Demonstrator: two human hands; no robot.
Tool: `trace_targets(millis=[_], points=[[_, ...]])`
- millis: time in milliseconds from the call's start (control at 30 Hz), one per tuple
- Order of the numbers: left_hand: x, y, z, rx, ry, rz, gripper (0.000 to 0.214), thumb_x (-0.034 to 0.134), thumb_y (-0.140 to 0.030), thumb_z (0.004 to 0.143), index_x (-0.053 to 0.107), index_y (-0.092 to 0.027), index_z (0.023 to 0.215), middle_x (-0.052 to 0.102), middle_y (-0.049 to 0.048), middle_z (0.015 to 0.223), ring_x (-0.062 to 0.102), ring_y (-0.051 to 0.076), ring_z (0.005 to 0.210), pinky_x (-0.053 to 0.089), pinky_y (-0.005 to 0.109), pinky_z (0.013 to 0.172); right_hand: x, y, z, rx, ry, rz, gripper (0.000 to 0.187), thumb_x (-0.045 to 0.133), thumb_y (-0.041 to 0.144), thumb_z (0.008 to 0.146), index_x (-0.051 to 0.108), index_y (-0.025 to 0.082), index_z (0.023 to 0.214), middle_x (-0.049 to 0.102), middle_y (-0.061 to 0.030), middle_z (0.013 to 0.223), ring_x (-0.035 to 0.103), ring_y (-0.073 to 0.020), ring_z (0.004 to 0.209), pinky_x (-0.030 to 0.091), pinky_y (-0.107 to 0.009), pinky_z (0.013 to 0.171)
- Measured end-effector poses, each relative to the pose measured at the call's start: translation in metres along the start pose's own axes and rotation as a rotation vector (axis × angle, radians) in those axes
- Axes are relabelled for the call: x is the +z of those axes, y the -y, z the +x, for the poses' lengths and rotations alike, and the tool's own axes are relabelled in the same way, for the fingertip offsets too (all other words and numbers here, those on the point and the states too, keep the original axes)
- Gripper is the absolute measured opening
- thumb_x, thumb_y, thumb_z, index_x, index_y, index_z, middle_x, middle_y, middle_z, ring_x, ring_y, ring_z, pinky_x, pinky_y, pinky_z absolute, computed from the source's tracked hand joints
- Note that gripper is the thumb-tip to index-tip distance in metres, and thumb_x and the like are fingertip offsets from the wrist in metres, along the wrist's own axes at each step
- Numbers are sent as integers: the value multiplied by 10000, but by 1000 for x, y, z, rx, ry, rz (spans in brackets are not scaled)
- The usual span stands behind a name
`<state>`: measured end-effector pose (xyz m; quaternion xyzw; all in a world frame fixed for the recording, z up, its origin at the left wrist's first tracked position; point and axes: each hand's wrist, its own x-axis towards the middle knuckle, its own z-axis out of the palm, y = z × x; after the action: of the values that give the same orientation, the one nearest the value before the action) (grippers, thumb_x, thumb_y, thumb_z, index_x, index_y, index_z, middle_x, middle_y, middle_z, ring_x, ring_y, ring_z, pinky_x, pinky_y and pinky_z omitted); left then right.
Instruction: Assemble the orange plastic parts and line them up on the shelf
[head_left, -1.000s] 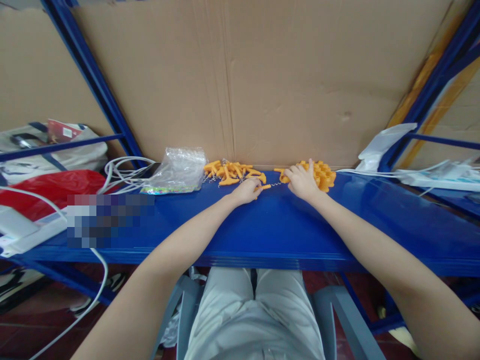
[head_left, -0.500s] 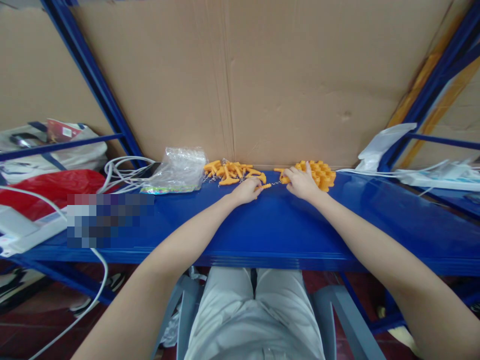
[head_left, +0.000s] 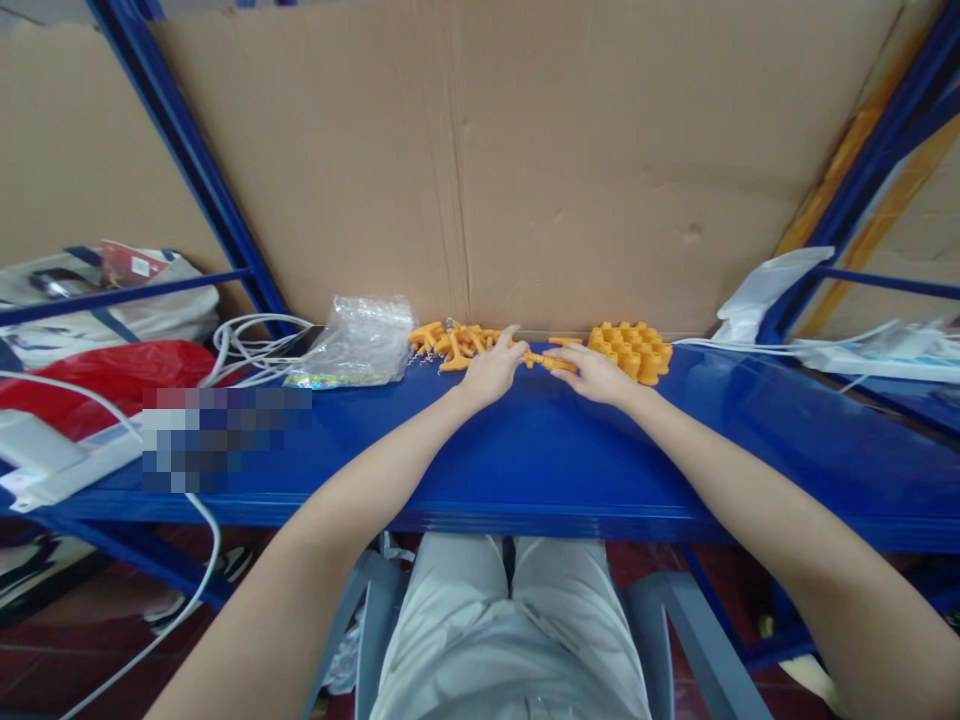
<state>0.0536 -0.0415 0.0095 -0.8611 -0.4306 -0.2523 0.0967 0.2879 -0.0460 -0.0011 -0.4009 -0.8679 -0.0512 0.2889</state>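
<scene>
My left hand has its thumb and some fingers closed on one end of an orange plastic T-shaped piece, with one finger stuck up and away. From the other side, the fingers of my right hand pinch around the orange part in line with it. Both hands hover close together over the blue tabletop. Just behind and left of my left hand lies a pile of orange T-shaped pieces with small metal chains. Right of my right hand stands a cluster of orange spool-like pieces.
A loose orange stick lies behind my hands. A clear plastic bag, white cables and a red bag are on the left. Cardboard stands behind, and white plastic lies at the back right.
My right hand has moved left from the spool-like cluster towards my left hand. The chain stretched between the hands no longer shows, and the orange parts now meet end to end.
</scene>
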Motion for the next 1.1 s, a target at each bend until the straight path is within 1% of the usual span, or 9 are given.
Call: trace_targets(millis=[67,200,367,433,533,633,833,967,1100], points=[[0,2,1,24,39,-32,263,415,-243,1036,612,-193,1203,511,152,1491,686,260,1095,583,440,906,4,-4,1,-6,-26,69,383,542,338,980,698,233,1314,712,-119,1287,659,-293,1211,502,-513,1076],[3,10,0,90,75,-70,202,456,-234,1014,606,-187,1141,658,117,1241,665,255,1142,560,418,967,9,-8,4,40,-64,197,361,592,346,958,733,227,1269,739,-124,1215,675,-289,1170,507,-525,1072],[4,9,-1,78,106,-81,192,454,-252,1012,603,-187,1114,681,124,1223,658,269,1157,557,435,975,6,-11,2,318,-24,441,523,735,357,866,666,221,1367,706,-130,1252,714,-256,1030,601,-467,947],[5,9,-1,62,108,-88,198,451,-245,1011,600,-180,1123,677,132,1241,656,273,1171,550,444,992,1,-12,-1,406,37,569,614,782,301,814,627,229,1404,658,-134,1335,703,-245,1074,602,-442,957],[8,11,0,59,97,-109,201,458,-250,1007,597,-185,1137,678,126,1246,663,267,1160,554,435,988,-7,-13,-4,448,72,721,671,807,166,735,627,258,1374,628,-117,1378,645,-236,1217,559,-420,1038],[12,15,1,72,58,-124,210,461,-266,1005,597,-194,1147,682,118,1240,678,255,1119,564,424,964,-13,-9,-5,509,50,835,577,774,136,758,638,257,1306,649,-111,1345,673,-216,1157,584,-412,997],[16,22,2,120,6,-161,189,479,-280,995,618,-193,1088,702,110,1165,691,248,1047,573,410,913,-18,2,0,663,-18,890,308,713,188,883,646,214,1183,751,-92,1059,729,-168,891,629,-358,867],[19,22,3,121,-24,-207,150,508,-266,982,623,-198,1052,716,93,1125,690,237,1034,572,390,898,-18,3,1,660,-21,875,246,671,230,921,647,201,1164,751,-100,1071,725,-160,879,629,-329,823],[21,22,5,53,-8,-252,136,537,-237,963,630,-183,1047,729,100,1104,699,245,1004,570,409,903,-18,-1,-2,519,67,837,432,750,192,817,631,224,1231,713,-115,1236,715,-183,991,616,-343,865]])
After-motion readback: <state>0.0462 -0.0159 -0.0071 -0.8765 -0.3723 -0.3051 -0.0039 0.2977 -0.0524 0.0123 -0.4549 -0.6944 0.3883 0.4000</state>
